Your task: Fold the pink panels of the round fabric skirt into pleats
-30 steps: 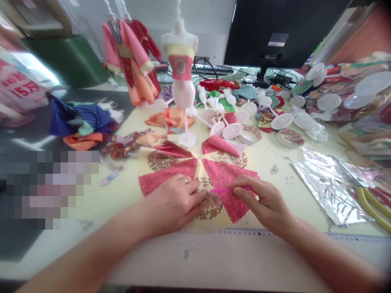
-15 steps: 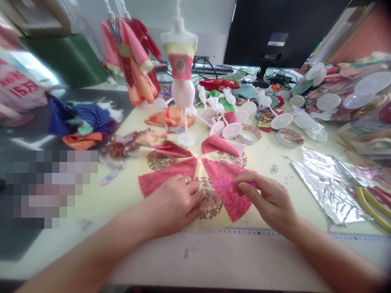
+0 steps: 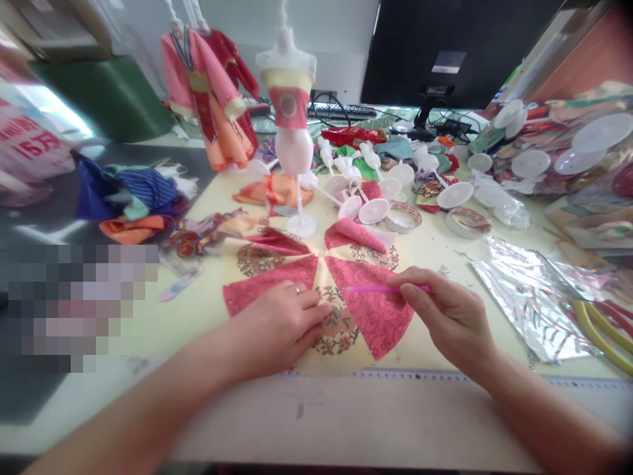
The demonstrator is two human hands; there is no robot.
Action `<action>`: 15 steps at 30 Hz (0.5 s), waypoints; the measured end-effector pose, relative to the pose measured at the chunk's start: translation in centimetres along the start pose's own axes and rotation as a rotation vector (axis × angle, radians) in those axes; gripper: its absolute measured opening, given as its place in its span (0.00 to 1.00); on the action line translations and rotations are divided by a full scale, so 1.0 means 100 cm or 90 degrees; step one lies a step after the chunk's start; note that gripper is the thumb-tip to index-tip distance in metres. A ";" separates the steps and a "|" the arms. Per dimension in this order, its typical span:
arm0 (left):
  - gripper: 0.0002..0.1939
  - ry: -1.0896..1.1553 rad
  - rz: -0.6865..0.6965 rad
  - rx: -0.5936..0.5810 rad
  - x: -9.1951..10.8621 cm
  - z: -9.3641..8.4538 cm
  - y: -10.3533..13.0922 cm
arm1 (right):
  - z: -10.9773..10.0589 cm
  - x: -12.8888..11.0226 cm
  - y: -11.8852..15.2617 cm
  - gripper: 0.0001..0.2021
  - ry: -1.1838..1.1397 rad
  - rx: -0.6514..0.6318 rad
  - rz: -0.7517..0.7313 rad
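Observation:
A small round skirt piece of pink patterned, cream and flower-printed panels lies spread out on the table. My left hand, a ring on one finger, rests flat on its left and middle part with the fingers stretched out, covering some of the cloth. My right hand pinches a thin pink pen-like stick between thumb and fingers. The stick lies nearly level over the right pink panel, its thin tip pointing left toward the flower-printed panel. Whether the tip touches the cloth I cannot tell.
Behind the skirt stands a small white dress form in a strapless top. Tape rolls and several fallen forms lie further back. At right are a silvery bag and yellow-handled scissors; a ruler runs along the front.
My right hand has moved a little to the right and away from me, carrying the pink stick with it. My left hand stays on the cloth, nearly unmoved.

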State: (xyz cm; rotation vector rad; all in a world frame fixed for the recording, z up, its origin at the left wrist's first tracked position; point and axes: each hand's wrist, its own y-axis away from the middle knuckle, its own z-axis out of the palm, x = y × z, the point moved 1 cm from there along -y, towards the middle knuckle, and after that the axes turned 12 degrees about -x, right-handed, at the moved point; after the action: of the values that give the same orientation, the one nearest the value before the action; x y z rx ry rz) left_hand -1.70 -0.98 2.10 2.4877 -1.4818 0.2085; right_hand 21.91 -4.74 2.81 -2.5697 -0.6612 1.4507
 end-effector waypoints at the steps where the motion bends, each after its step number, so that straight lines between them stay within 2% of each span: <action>1: 0.15 -0.011 0.000 0.001 0.001 0.000 -0.001 | -0.001 0.000 0.000 0.06 0.008 0.004 0.002; 7: 0.16 -0.042 -0.018 -0.028 0.005 0.000 -0.003 | -0.002 -0.002 -0.001 0.06 0.016 0.009 -0.006; 15: 0.13 0.093 -0.019 0.005 -0.001 0.002 -0.001 | 0.001 -0.001 0.001 0.06 0.013 -0.011 -0.001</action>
State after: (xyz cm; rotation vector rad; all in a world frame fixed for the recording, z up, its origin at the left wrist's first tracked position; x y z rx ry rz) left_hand -1.63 -0.85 1.89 2.4407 -1.3869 0.3827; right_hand 21.82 -4.83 2.80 -2.5920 -0.6750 1.4233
